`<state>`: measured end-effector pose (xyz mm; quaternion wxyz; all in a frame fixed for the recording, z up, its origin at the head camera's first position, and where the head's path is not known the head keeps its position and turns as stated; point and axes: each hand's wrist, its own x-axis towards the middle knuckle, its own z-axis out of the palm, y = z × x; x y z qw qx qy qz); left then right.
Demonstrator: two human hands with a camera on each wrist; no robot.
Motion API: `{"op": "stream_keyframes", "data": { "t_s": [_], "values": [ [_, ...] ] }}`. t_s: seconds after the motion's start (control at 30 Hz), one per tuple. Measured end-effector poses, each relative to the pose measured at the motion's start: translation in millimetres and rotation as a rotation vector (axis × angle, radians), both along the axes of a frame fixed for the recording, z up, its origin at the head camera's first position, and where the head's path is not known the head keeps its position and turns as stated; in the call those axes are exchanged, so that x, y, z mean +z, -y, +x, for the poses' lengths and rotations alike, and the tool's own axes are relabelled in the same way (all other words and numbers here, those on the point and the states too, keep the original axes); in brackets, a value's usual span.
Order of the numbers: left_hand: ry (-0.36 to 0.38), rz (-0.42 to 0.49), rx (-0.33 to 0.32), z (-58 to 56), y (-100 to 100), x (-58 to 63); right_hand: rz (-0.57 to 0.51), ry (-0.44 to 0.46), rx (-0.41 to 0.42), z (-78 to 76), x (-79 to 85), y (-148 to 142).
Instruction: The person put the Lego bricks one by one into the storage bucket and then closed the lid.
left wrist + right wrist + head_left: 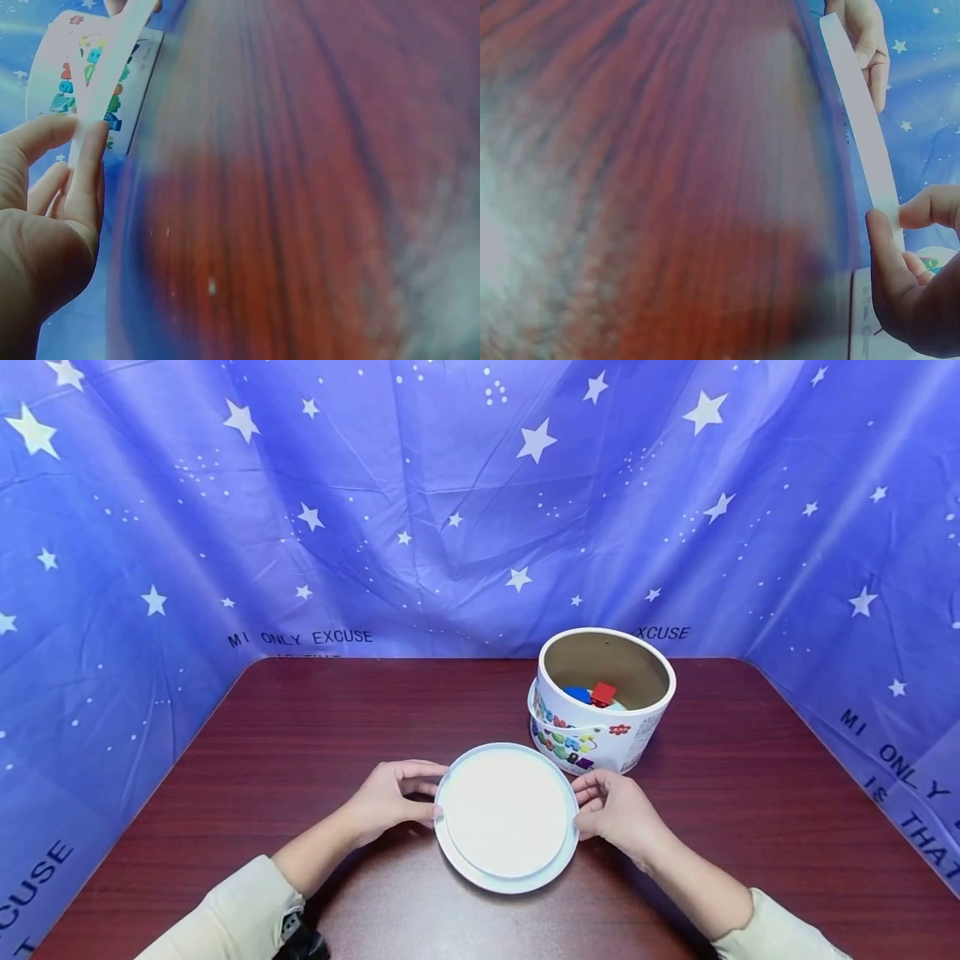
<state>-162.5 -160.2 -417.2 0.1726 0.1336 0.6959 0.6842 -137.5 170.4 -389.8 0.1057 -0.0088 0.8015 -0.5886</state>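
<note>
A round white lid (508, 814) is held between both hands over the near middle of the table, its broad face turned up to the head camera. My left hand (393, 797) pinches its left edge between thumb and fingers. On the opposite edge, my right hand (618, 814) pinches it the same way. Both wrist views show the lid edge-on, a narrow white band (862, 120). Just behind and to the right stands a white printed bucket (637, 739) without a cover. Inside it lie a red block (603, 694) and a blue block (577, 694); the bucket's floor is mostly hidden.
The dark red wooden table (300, 718) runs back to a blue curtain (420, 477) with white stars, which also hangs along both sides. A white handle (558, 720) lies against the bucket's front left side. A black band (300, 935) sits at the left sleeve's cuff.
</note>
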Motion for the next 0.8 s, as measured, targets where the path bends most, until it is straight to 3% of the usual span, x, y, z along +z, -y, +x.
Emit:
{"op": "stream_keyframes", "data": {
  "t_s": [0.13, 0.43, 0.8],
  "values": [
    [-0.036, 0.01, 0.018, 1.3, 1, 6.9, -0.031, -0.012, -0.017, 1.9, 6.5, 0],
    [-0.099, 0.069, 0.028, -0.7, 3, 33.0, -0.052, -0.129, -0.044, 4.6, 24.9, -2],
    [-0.144, 0.107, 0.057, -14.7, -6, 70.1, -0.13, -0.399, -0.038, 1.7, 41.4, -14]
  ]
}}
